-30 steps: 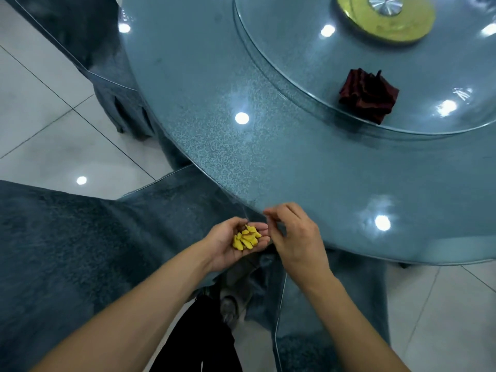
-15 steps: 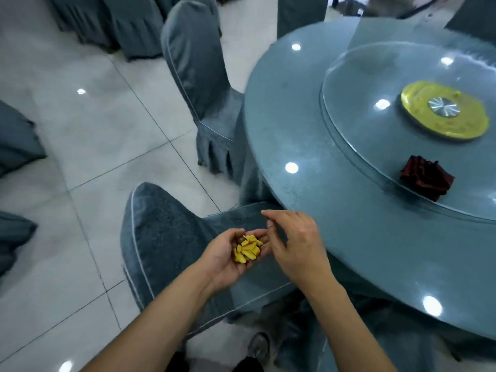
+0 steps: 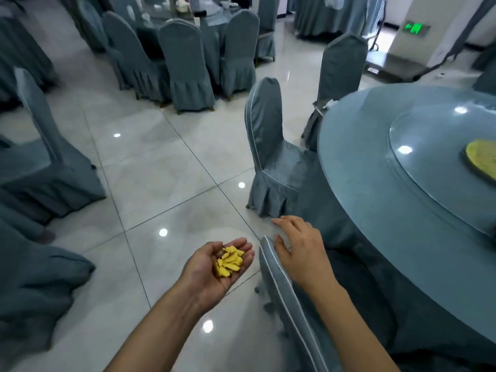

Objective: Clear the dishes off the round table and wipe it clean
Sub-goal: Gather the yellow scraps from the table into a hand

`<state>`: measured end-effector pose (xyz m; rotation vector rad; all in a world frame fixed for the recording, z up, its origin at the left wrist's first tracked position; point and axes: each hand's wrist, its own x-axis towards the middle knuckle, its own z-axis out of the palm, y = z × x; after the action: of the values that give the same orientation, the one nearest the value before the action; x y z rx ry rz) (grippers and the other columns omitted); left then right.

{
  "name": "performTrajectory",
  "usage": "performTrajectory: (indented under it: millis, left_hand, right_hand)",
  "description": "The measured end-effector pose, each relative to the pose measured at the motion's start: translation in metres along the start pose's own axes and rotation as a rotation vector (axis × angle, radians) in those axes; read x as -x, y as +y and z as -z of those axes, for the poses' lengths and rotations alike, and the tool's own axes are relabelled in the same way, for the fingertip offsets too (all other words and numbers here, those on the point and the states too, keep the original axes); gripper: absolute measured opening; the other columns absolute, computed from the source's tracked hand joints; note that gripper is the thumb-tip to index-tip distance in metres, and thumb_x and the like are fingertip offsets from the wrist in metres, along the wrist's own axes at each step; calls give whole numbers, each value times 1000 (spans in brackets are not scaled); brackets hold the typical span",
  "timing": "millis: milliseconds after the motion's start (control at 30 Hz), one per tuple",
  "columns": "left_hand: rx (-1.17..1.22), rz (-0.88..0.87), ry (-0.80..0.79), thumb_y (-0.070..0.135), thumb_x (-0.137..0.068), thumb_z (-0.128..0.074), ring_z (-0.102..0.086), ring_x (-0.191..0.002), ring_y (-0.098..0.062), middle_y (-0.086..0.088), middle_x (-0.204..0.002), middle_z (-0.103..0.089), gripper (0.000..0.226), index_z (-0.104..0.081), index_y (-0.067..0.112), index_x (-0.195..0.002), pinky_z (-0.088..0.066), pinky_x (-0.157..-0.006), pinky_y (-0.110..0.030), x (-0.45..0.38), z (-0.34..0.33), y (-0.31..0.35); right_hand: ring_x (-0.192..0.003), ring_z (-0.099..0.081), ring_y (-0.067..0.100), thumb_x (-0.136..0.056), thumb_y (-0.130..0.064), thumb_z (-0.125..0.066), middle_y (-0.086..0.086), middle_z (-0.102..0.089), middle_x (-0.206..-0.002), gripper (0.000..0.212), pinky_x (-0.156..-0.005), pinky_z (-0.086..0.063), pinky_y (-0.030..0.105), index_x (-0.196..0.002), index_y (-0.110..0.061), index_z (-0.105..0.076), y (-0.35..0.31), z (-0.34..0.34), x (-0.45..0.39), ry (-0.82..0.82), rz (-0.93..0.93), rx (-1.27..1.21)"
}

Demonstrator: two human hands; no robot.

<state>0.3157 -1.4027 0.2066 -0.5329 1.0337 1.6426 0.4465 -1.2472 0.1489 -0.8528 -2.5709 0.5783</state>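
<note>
my left hand [image 3: 214,267] is palm up over the floor tiles [image 3: 150,183], fingers slightly cupped, carrying a small heap of yellow scraps [image 3: 228,261] on the palm and finger bases. nothing pinched, they just sit in the cup of the hand. one brownish bit is at the top edge of the heap, can't tell what it is.

my right hand [image 3: 300,251] is palm down, fingers relaxed and spread, holding nothing. it hovers at the top of the nearest chair back [image 3: 284,291]; thumb looks just beside the piping, can't tell if it touches.

round table [image 3: 375,205] is to my right, glass top showing ceiling light reflections. the glass turntable [image 3: 434,167] sits on it, with a yellow disc [image 3: 480,157] cut off by the frame edge.

second covered chair [image 3: 271,151] stands against the table's near-left rim, a third [image 3: 341,68] behind it. another table set with covered chairs [image 3: 188,63] is well apart, across the floor.
</note>
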Motion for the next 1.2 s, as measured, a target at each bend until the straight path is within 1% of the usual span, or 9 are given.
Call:
performTrajectory:
  millis: [100, 167, 300, 400, 533, 667, 933, 1067, 1200]
  left_hand:
    - [57, -17, 14, 15, -105, -34, -67, -104, -42, -31, -112, -70, 44, -64, -15, -114, -61, -75, -51, -6, 23, 52]
    - [85, -35, 13, 15, -105, -34, -66, -104, -42, -31, -111, -70, 44, -64, -15, -112, -59, -76, -53, -13, 30, 84]
    - [115, -56, 17, 18, -106, -33, -66, -102, -42, -30, -111, -71, 46, -65, -15, -110, -60, -75, -53, -42, 28, 146]
    - [104, -63, 17, 17, -106, -33, -66, -102, -42, -30, -109, -71, 46, -66, -15, -108, -59, -75, -53, -75, 15, 193]
    - [74, -64, -5, 16, -105, -34, -66, -101, -42, -30, -107, -71, 44, -66, -15, -108, -59, -76, -54, -124, -23, 259]
    - [41, -59, -19, 15, -104, -37, -66, -104, -42, -30, -111, -70, 43, -66, -16, -107, -57, -78, -55, -169, -67, 324]
    - [43, -61, -65, 13, -102, -39, -67, -102, -41, -29, -110, -71, 40, -65, -15, -111, -58, -79, -54, -265, -145, 446]
    - [2, -47, -101, 13, -102, -39, -66, -106, -42, -29, -114, -70, 40, -66, -15, -111, -57, -81, -56, -328, -186, 516]
    - [-67, -13, -127, 13, -102, -39, -66, -106, -42, -30, -116, -69, 40, -65, -15, -114, -57, -81, -55, -391, -235, 588]
  right_hand:
    - [-107, -56, 18, -93, -37, -46, -7, -59, -125, 37, -93, -46, 39, -127, -28, -60, -31, -25, -29, 0, -2, 28]
    - [-103, -58, 19, -91, -37, -47, -7, -60, -123, 37, -89, -46, 39, -124, -27, -62, -44, -41, -51, 15, 3, 38]
    - [-101, -56, 17, -92, -31, -57, -10, -59, -122, 32, -89, -44, 38, -123, -28, -61, -58, -68, -106, 8, -3, 42]
    - [-102, -56, 18, -91, -27, -63, -8, -59, -121, 33, -91, -42, 38, -124, -28, -60, -61, -90, -160, 15, -7, 45]
    - [-109, -56, 19, -91, -26, -64, -7, -60, -125, 35, -94, -43, 41, -126, -28, -60, -62, -113, -246, 18, -22, 39]
    - [-111, -55, 18, -94, -29, -62, -9, -57, -128, 34, -98, -41, 38, -128, -29, -58, -63, -125, -335, 4, -23, 40]
    - [-113, -55, 18, -94, -32, -58, -8, -56, -130, 37, -98, -40, 38, -131, -30, -57, -47, -148, -500, 28, -50, 88]
    - [-121, -50, 16, -98, -37, -52, -10, -52, -136, 38, -104, -37, 38, -136, -33, -51, -32, -163, -590, 23, -116, 122]
    - [-124, -51, 16, -96, -35, -56, -10, -54, -136, 39, -107, -37, 38, -135, -34, -52, -25, -177, -680, 78, -196, 141]
